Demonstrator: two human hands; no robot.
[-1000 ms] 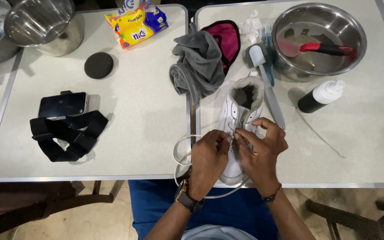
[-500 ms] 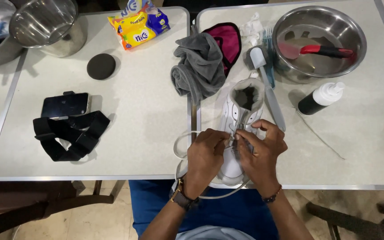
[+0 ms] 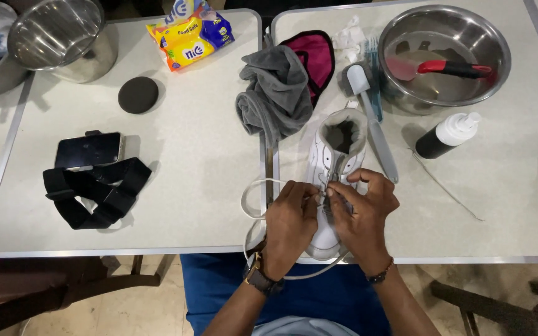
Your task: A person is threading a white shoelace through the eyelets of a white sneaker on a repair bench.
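While a white shoe point(image 3: 334, 174) lies on the worktop point(image 3: 188, 186), left hand point(image 3: 291, 221) and right hand point(image 3: 362, 214) pinch its lace point(image 3: 253, 190). Soft and limp, the lace likely handles best near the eyelets.

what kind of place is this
Probably a makeshift shoe-cleaning station on white folding tables. Both hands, left hand and right hand, work the lace of a white shoe, beside a cleaning brush, grey cloth and steel bowl.

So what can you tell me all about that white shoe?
The white shoe is a high-top, leather-looking, lying sole down at the table's near edge, its dark opening facing away. A white lace loops out to its left. The left hand and right hand cover its front, pinching the lace at the eyelets.
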